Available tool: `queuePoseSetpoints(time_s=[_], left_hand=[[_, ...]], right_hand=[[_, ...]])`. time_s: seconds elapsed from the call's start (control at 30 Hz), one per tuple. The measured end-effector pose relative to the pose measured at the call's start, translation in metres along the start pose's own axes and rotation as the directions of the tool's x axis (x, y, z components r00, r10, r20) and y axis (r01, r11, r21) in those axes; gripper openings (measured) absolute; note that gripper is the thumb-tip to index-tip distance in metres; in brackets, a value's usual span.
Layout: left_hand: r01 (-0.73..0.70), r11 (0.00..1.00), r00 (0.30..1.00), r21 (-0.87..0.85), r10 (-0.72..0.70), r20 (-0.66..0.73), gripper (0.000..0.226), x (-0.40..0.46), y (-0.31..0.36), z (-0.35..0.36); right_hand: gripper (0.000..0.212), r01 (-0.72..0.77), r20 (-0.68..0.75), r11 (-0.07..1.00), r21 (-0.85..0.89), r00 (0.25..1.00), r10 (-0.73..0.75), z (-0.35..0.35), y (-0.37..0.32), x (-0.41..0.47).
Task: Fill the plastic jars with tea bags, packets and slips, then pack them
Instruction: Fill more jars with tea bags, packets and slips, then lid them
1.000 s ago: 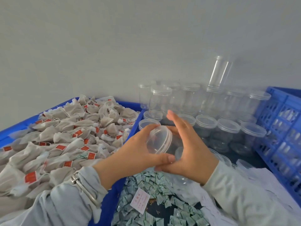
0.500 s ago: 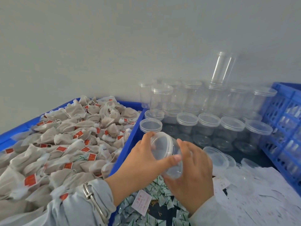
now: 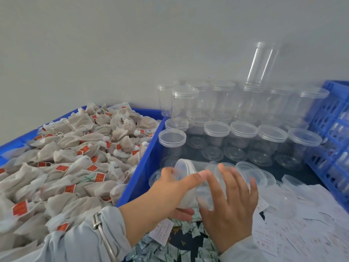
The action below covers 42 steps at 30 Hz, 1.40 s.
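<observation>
Nearest the camera, small green-and-white foil packets [image 3: 190,231] lie scattered in the bottom of the blue plastic crate [image 3: 139,178], with a white paper slip printed in red [image 3: 162,232] on top of them and a spread of similar white slips [image 3: 302,220] to the right. Just above these, the left hand [image 3: 166,193] grips a clear plastic jar [image 3: 190,184] lying on its side, thumb over the top and fingers curled beneath, the lidded end pointing left. The right hand [image 3: 230,201] rests on the jar's other end with fingers spread and nearly straight. To the left, a second blue crate [image 3: 11,142] holds a heap of beige tea bags with red tags [image 3: 75,148]. Beyond the hands stand rows of clear lidded jars [image 3: 243,140], stacked higher against the grey wall [image 3: 132,44], with one tall clear jar [image 3: 260,65] on top
</observation>
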<state>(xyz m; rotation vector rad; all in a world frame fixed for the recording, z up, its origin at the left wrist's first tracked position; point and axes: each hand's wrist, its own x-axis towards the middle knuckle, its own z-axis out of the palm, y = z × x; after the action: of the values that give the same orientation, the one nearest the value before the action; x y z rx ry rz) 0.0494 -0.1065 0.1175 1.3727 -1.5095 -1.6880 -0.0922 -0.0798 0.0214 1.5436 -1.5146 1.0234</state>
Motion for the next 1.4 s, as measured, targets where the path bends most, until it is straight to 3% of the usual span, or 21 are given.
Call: queuePoseSetpoints(time_s=[0.27,0.47,0.6,0.7,0.77,0.83,0.9,0.97,1.1,1.2,1.27,1.4], left_hand=[[0.278,0.921,0.943,-0.273,-0.207,0.262,0.080,0.002,0.000,-0.005],[0.413,0.864,0.864,-0.287,-0.272,0.423,0.086,0.004,0.000,-0.010],[0.420,0.858,0.859,-0.296,-0.272,0.433,0.090,0.004,0.001,-0.010],[0.441,0.854,0.844,-0.275,-0.290,0.451,0.086,0.004,0.003,-0.010],[0.501,0.815,0.806,-0.291,-0.318,0.499,0.087,0.004,0.005,-0.015],[0.578,0.735,0.772,-0.355,-0.351,0.531,0.094,0.002,0.008,-0.023],[0.573,0.716,0.788,-0.399,-0.346,0.510,0.099,0.004,0.007,-0.030],[0.515,0.751,0.830,-0.412,-0.317,0.459,0.093,0.007,0.005,-0.029],[0.366,0.809,0.917,-0.460,-0.228,0.328,0.052,0.014,0.004,-0.022],[0.210,0.854,0.977,-0.475,-0.195,0.082,0.030,0.018,0.003,-0.024],[0.145,0.882,0.984,-0.449,-0.177,-0.032,0.023,0.021,0.002,-0.026],[0.110,0.885,0.986,-0.452,-0.155,-0.062,0.029,0.024,0.006,-0.020]], right_hand=[[0.063,0.055,-0.057,0.996,-0.076,0.997,-0.060,0.006,0.005,-0.005],[0.062,0.069,-0.097,0.991,-0.115,0.992,-0.080,0.005,0.005,-0.005],[0.053,0.041,-0.112,0.992,-0.117,0.992,-0.055,0.003,0.003,-0.005],[0.060,0.046,-0.116,0.993,-0.110,0.992,-0.059,0.003,0.001,-0.005],[0.064,-0.004,-0.125,0.995,-0.100,0.992,-0.008,0.002,0.003,-0.002],[0.067,-0.208,-0.123,0.976,-0.057,0.972,0.200,-0.003,0.016,0.003],[0.073,-0.429,-0.078,0.902,0.040,0.899,0.431,-0.009,0.033,0.006],[0.088,-0.527,-0.030,0.844,0.102,0.846,0.532,-0.014,0.043,0.005],[0.103,-0.526,0.019,0.836,0.155,0.848,0.530,-0.013,0.037,0.004],[0.105,-0.530,0.029,0.825,0.196,0.844,0.536,-0.012,0.033,0.003],[0.105,-0.539,0.035,0.812,0.224,0.837,0.545,-0.012,0.032,0.002],[0.107,-0.557,0.068,0.788,0.262,0.825,0.560,-0.011,0.029,0.001]])
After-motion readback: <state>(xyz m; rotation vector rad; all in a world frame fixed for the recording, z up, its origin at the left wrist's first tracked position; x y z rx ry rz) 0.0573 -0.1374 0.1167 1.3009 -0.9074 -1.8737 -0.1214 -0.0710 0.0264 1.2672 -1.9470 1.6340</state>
